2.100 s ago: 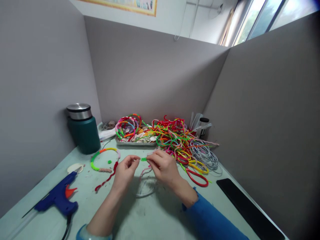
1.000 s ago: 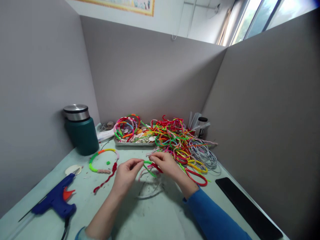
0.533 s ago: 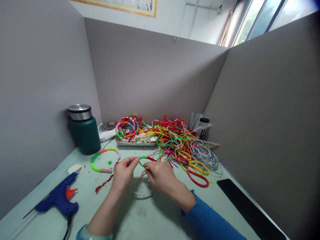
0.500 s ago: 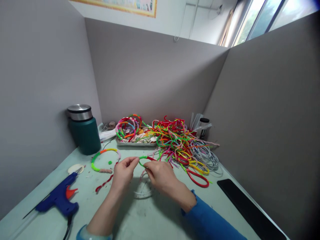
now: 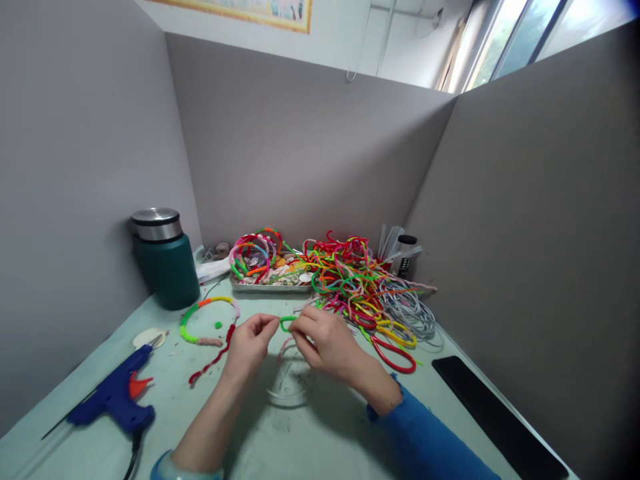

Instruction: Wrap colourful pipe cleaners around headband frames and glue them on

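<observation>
A green pipe cleaner point(image 5: 286, 320) is stretched between my two hands above the middle of the table. My left hand point(image 5: 251, 343) pinches its left end between thumb and fingertips. My right hand point(image 5: 324, 339) closes on it from the other side, with the fingers bent over it and partly hiding it. Below the hands is a pale wire ring point(image 5: 287, 402), with a pink strand above it. A twisted red pipe cleaner point(image 5: 213, 363) lies beside my left wrist. Left of that is a ring wrapped in several colours point(image 5: 190, 331), with a small green dot inside it.
A blue glue gun point(image 5: 113, 397) and a green flask point(image 5: 165, 263) stand to the left. At the back are a metal tray point(image 5: 270, 289), piled pipe cleaners point(image 5: 345, 267), grey wire point(image 5: 413, 313) and red-handled scissors point(image 5: 395, 363). A black strip point(image 5: 495, 413) lies right.
My right hand has shifted slightly upward and turned, its fingers now covering the red part beside the green pipe cleaner. My left hand keeps its pinch almost unmoved.
</observation>
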The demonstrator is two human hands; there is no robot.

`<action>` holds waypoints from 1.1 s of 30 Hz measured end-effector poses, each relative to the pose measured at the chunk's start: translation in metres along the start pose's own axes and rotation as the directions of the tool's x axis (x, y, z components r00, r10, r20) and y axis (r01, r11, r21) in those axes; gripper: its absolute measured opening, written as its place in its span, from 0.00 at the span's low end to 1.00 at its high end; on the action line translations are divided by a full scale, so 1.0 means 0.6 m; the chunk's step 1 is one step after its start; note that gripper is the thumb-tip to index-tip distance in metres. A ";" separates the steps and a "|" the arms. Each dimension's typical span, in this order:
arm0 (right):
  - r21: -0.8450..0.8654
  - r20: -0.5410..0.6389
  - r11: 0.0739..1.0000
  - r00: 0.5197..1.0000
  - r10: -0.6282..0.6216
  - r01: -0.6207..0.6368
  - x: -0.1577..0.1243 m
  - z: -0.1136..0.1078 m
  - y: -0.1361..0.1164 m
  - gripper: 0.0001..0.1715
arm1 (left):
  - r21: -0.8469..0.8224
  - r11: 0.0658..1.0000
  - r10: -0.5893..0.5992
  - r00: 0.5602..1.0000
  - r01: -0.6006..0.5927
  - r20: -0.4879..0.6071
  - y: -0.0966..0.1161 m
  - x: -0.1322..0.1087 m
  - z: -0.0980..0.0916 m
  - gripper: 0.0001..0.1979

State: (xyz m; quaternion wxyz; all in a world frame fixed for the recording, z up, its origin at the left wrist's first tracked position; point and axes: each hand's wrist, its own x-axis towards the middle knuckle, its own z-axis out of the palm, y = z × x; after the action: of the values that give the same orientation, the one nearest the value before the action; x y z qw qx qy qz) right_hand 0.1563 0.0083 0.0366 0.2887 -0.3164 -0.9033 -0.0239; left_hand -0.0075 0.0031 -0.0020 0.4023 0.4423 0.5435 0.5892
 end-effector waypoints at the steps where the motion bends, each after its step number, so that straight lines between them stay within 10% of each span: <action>1: 0.035 -0.020 0.999 1.000 0.011 -0.010 0.001 -0.002 0.001 0.10 | 0.020 1.000 0.010 1.000 -0.010 0.015 0.000 -0.001 -0.001 0.17; 14: 0.386 -0.104 0.899 0.959 0.265 -0.207 0.006 -0.004 0.028 0.09 | 0.135 0.984 0.057 0.919 -0.119 0.389 0.027 -0.026 0.006 0.11; 27: 0.699 0.455 0.444 0.827 0.329 -0.561 -0.007 0.040 0.070 0.13 | 0.083 0.983 0.124 0.925 -0.164 0.360 0.017 -0.027 0.005 0.14; 33: 0.668 0.381 0.509 0.837 0.392 -0.543 0.000 0.040 0.065 0.14 | 0.106 0.984 0.107 0.949 -0.145 0.297 0.011 -0.019 0.003 0.13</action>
State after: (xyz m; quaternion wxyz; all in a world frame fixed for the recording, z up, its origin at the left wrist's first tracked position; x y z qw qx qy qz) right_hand 0.1671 0.0450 0.0109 0.3056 -0.4001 -0.7307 0.4612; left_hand -0.0026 -0.0080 0.0034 0.4102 0.5823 0.4856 0.5068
